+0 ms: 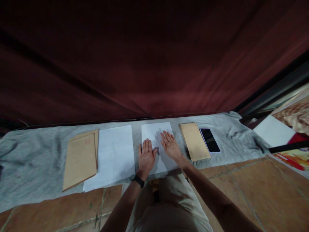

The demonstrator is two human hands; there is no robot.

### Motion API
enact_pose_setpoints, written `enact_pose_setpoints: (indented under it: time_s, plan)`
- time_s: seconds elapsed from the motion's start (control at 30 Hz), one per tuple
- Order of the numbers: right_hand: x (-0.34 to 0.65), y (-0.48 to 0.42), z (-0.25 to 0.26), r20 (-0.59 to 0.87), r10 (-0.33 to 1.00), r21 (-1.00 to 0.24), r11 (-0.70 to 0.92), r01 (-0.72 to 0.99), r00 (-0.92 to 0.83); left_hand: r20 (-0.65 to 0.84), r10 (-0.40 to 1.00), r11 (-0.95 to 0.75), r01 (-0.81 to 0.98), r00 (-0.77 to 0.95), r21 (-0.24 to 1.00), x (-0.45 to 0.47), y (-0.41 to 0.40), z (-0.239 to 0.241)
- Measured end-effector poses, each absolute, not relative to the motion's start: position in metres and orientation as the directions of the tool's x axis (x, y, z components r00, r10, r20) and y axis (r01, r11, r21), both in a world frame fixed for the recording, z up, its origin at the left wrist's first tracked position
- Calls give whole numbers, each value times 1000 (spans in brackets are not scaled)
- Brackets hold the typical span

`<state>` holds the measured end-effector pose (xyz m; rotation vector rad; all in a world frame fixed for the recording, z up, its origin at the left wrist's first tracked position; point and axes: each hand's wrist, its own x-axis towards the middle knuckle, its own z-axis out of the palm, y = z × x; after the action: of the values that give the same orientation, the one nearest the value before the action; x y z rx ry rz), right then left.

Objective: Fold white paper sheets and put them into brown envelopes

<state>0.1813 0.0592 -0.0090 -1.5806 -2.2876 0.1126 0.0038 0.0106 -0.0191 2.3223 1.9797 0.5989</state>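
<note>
Tiled floor [241, 180] nearest, then grey cloth [227, 135]. Sheet [163, 162] flat before me, left grip [146, 157] over its left edge, right grip [171, 146] on its right side; both splayed palm-down, holding nothing. Sheet already laid out; no fold visible yet. Larger paper [116, 153], envelopes [80, 158] left, lone envelope [195, 141], phone [210, 140] right, all untouched. Red curtain [154, 71] behind.
</note>
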Motion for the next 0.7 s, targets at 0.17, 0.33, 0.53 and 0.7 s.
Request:
enact_pose_setpoints:
  time_s: [0.17,0.33,0.53,0.7]
  plan:
    - [164,98,-7,216,930,-246,347,905,-298,228,960,-225,933,163,281,13,42,-12]
    - [165,107,-21,216,942,-218,301,928,-255,193,973,-180,943,129,281,10,61,-21]
    - [175,111,-26,240,945,-214,275,938,-222,200,973,-161,956,113,246,7,58,-22]
    - [171,124,-24,236,945,-186,273,944,-227,184,973,-175,965,139,195,8,82,-12]
